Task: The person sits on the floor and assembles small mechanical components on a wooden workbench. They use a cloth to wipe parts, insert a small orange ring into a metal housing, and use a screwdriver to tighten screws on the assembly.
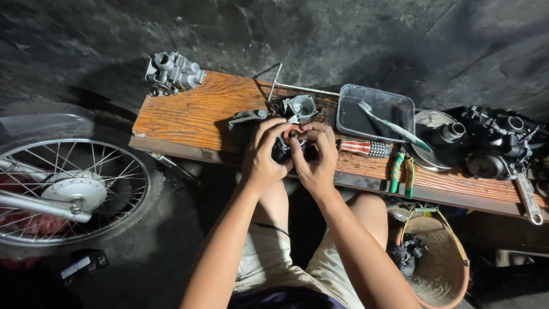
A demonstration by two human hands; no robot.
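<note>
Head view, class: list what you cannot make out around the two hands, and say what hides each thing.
- Small dark part held in both hands, head view: left hand and right hand cover most of it; its kind is unclear.
- Spoked wheel: cut off by the left edge.
- Dark engine parts on the wooden plank: lost in shadow.

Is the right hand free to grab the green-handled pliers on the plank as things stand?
Probably not straight away: the right hand is wrapped with the left hand around a small dark part. The green-handled pliers lie uncovered just beside it, so the path looks clear.
</note>
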